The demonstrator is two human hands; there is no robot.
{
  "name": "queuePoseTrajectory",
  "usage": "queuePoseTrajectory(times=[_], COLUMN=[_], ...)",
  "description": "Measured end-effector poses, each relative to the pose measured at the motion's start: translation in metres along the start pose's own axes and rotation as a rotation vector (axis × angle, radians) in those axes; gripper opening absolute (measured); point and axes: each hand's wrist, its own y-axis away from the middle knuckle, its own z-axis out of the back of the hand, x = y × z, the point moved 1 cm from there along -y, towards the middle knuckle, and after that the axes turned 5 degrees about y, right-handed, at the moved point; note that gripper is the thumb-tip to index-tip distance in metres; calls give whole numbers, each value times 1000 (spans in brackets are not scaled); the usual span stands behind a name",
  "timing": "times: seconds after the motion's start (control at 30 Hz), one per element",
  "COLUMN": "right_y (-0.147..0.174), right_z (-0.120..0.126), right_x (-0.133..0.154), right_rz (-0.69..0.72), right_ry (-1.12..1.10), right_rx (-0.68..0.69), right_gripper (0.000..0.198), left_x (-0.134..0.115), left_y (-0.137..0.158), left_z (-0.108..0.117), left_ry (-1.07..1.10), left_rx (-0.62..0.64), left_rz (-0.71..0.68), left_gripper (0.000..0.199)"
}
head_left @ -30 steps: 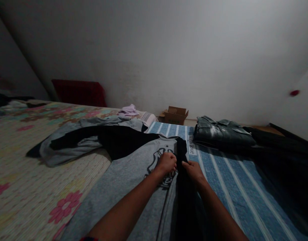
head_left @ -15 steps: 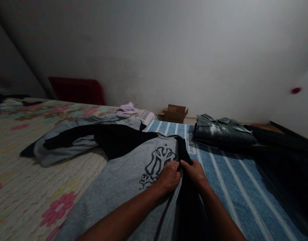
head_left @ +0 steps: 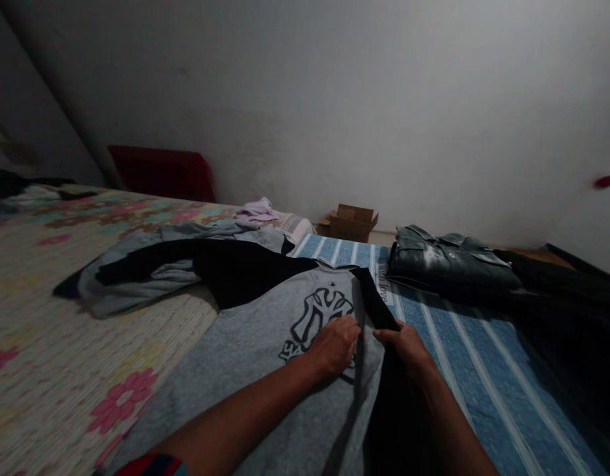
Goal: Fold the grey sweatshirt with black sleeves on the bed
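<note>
A grey long-sleeved shirt (head_left: pixel 245 350) with black sleeves and a dark printed logo lies spread in front of me, its collar pointing away. My left hand (head_left: pixel 337 344) rests over the logo, fingers curled closed and gripping the grey front near a fold. To its right, my right hand (head_left: pixel 407 347) pinches the shirt where the grey body meets the black right sleeve, thumb reaching toward the left hand. The other black sleeve (head_left: pixel 156 258) stretches out to the left, over another crumpled grey garment (head_left: pixel 136 294).
Flowered bedding (head_left: pixel 42 311) covers the left side; a blue striped cloth (head_left: pixel 464 377) lies under the right. A folded dark denim jacket (head_left: pixel 448 258) sits at the back right beside black clothing (head_left: pixel 573 317). Behind stand a cardboard box (head_left: pixel 352 225) and a dark red panel (head_left: pixel 161 173).
My right hand has moved right, away from the left, drawing the shirt's edge and black sleeve with it. The grey front opens out wider between my hands. The view has shifted slightly.
</note>
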Motion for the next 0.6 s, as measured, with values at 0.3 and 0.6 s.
queuePoseTrajectory(times=[0.3,0.6], right_y=[-1,-2], right_z=[14,13], right_x=[-9,-5], right_rz=[-7,6], right_ry=[-52,-44], right_rx=[-40,-66], right_gripper=[43,46], left_x=[-15,4], left_y=[-5,-31], left_z=[-10,-17], left_ry=[-14,-97], left_rx=[195,222], left_rz=[-152,-135], left_gripper=[47,56])
